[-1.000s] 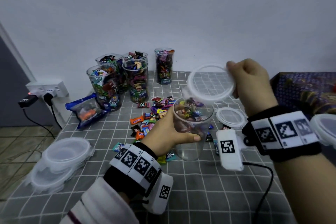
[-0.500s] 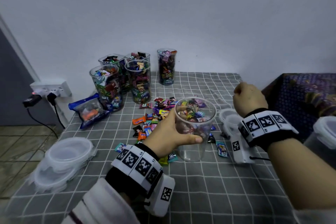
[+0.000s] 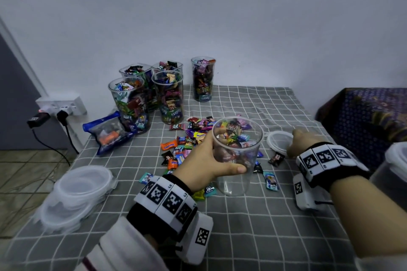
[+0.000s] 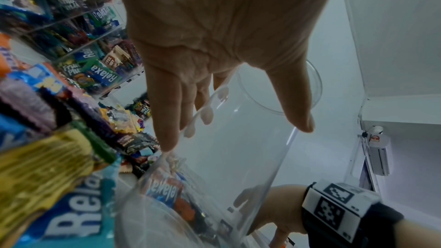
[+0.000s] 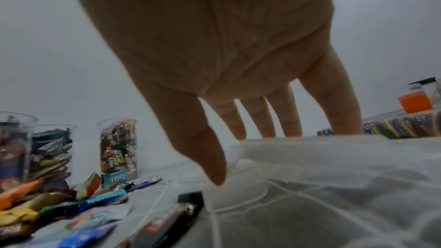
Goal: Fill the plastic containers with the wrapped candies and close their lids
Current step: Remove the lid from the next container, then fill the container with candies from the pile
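Note:
A clear plastic container stands upright at the middle of the checked tablecloth. My left hand grips its wall, thumb in front and fingers behind. In the left wrist view the container looks empty inside, with my left hand wrapped round it. Loose wrapped candies lie in a pile just behind it. A round clear lid lies flat on the table to the right. My right hand rests on it; its fingers are straight, reaching down to the lid's rim.
Several candy-filled containers stand at the back by the wall. A blue candy bag lies left of the pile. Stacked lids sit at the front-left edge. A lidded container is at the far right, beside a patterned cloth.
My right hand has brought the lid down from above the container and laid it on the table at the right. The left hand keeps its grip on the container.

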